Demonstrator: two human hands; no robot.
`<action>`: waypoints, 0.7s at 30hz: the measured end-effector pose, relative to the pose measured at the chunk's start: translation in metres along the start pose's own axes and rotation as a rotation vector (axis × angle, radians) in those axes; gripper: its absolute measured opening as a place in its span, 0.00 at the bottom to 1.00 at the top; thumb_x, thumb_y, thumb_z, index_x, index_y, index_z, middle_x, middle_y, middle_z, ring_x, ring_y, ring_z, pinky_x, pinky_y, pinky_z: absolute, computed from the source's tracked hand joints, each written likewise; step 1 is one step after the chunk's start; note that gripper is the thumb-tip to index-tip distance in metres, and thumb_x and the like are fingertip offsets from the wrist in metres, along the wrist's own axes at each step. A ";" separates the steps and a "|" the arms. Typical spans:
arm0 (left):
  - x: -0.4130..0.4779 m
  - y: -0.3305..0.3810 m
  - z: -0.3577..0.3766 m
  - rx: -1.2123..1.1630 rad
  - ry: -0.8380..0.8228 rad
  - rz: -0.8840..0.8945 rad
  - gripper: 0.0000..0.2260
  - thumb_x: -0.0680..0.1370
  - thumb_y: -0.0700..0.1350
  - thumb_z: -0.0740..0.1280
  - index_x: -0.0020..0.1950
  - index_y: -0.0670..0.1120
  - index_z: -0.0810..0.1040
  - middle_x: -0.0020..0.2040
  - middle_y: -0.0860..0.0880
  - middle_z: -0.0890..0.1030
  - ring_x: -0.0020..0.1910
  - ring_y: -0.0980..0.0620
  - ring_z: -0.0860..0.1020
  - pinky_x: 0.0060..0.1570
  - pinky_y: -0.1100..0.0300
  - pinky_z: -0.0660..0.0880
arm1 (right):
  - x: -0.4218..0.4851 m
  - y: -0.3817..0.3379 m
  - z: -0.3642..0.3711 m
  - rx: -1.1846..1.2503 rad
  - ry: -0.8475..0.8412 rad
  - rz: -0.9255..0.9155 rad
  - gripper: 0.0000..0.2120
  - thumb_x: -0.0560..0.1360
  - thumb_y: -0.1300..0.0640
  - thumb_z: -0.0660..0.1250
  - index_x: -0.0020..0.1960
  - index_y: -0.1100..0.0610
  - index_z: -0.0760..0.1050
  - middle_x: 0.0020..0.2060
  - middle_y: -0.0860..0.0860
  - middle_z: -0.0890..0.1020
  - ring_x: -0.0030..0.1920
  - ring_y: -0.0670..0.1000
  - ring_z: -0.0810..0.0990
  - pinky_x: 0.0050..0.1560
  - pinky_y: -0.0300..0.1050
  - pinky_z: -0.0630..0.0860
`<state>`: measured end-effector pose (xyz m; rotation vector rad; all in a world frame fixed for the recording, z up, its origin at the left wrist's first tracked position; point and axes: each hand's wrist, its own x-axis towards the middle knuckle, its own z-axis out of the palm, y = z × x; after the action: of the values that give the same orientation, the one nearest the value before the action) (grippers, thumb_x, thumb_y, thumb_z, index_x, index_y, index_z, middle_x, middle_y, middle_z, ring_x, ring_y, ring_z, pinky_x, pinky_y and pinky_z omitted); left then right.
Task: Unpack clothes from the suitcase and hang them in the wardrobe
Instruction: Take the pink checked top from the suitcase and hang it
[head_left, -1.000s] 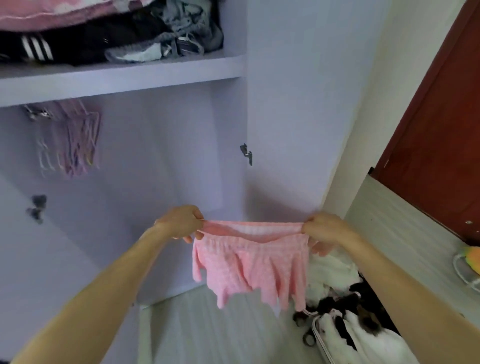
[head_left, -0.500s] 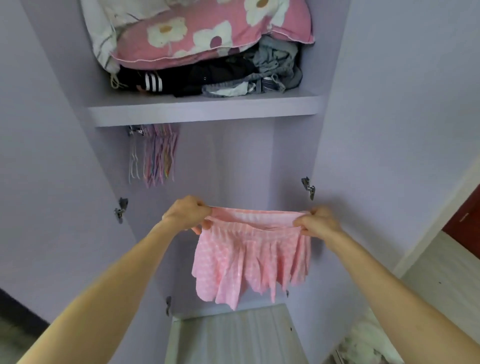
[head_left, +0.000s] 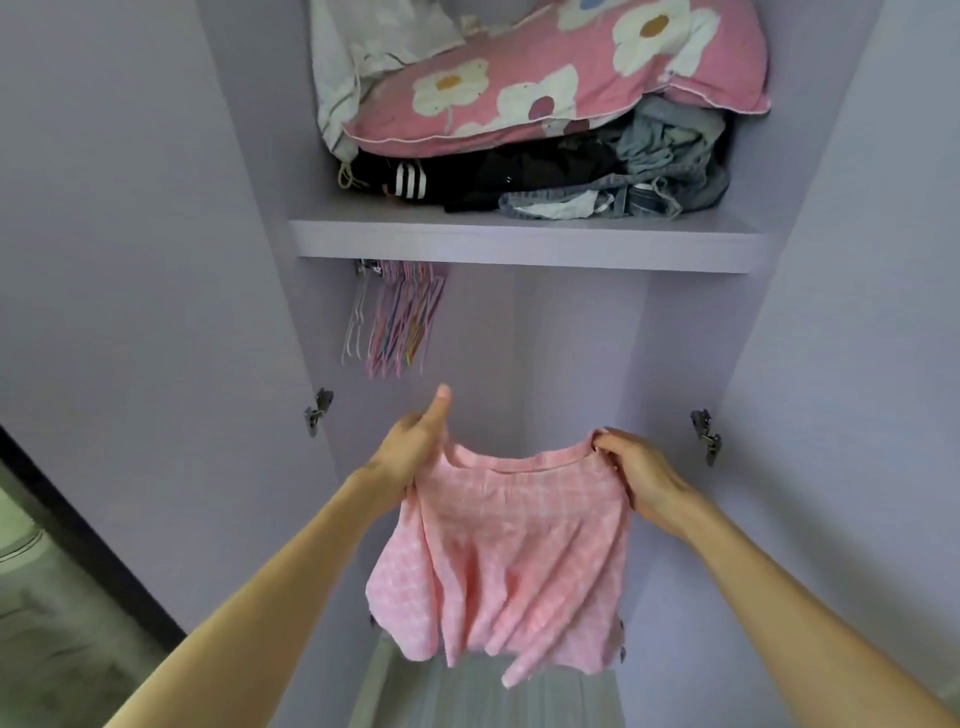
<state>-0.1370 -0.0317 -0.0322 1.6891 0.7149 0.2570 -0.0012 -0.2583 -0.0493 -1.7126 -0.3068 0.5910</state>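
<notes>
Lilac wardrobe (head_left: 571, 364), pink checked pleated skirt (head_left: 514, 551)

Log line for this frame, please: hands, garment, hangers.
left hand: grips pink skirt waistband, thumb up | right hand: pinches waistband | hangers: bunched under shelf, untouched | status: not yet hung

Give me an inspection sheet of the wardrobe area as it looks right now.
Surface: shelf loaded; floor panel partly hidden by the skirt.
Job's things: pink skirt held up by its waistband; hangers bunched under the shelf.
Clutter: flowered pillow over dark and denim clothes on the shelf.
Hands: left hand holds one waistband end, thumb up; right hand pinches the other.
Cables: nothing seen.
Surroundings: lilac doors open, hinges showing.
</notes>
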 end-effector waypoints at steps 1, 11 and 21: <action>-0.003 -0.002 0.005 0.146 -0.046 0.111 0.23 0.74 0.69 0.64 0.48 0.49 0.76 0.36 0.52 0.75 0.36 0.53 0.75 0.41 0.58 0.72 | 0.004 -0.002 0.007 -0.012 -0.020 -0.033 0.16 0.76 0.58 0.62 0.29 0.50 0.69 0.27 0.47 0.67 0.30 0.47 0.64 0.33 0.46 0.59; 0.009 -0.019 0.008 0.615 -0.205 0.231 0.15 0.71 0.60 0.72 0.32 0.52 0.76 0.30 0.55 0.75 0.33 0.54 0.74 0.41 0.53 0.76 | 0.050 -0.029 0.067 -0.350 -0.117 -0.174 0.11 0.73 0.56 0.63 0.32 0.53 0.69 0.26 0.44 0.68 0.30 0.47 0.64 0.31 0.42 0.61; 0.076 -0.004 -0.092 0.501 -0.142 0.220 0.07 0.73 0.49 0.74 0.45 0.49 0.77 0.40 0.53 0.80 0.42 0.54 0.78 0.46 0.59 0.75 | 0.108 -0.042 0.128 0.016 -0.410 0.147 0.05 0.67 0.54 0.69 0.41 0.54 0.81 0.39 0.53 0.81 0.39 0.53 0.78 0.40 0.44 0.74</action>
<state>-0.1273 0.0872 -0.0290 2.2441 0.5101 0.1119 0.0240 -0.0877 -0.0494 -1.5982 -0.4656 1.0539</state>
